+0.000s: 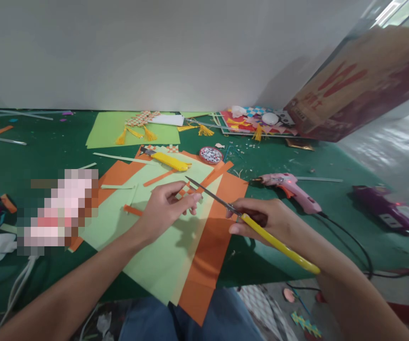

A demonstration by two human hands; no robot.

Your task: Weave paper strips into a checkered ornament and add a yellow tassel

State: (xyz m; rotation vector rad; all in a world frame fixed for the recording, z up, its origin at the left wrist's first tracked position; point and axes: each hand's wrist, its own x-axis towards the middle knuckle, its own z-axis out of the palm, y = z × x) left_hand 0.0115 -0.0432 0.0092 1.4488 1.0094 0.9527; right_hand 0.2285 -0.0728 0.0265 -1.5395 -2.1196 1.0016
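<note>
Left hand [168, 204] is pinching a small orange-and-white checked paper piece [183, 191] between thumb and fingers, above the pale green paper [147, 251]. Right hand [261, 213] is closing around the yellow-handled scissors [278, 243] near the pivot; the tip is pointing toward the left hand, near the checked piece. Whether the blades are fully together, cannot tell. The green paper is overlying orange paper [211, 237] on the green table [62, 156]. A yellow cutter [172, 161] is lying beyond the left hand; a pink glue gun [293, 187] is resting beyond the right.
</note>
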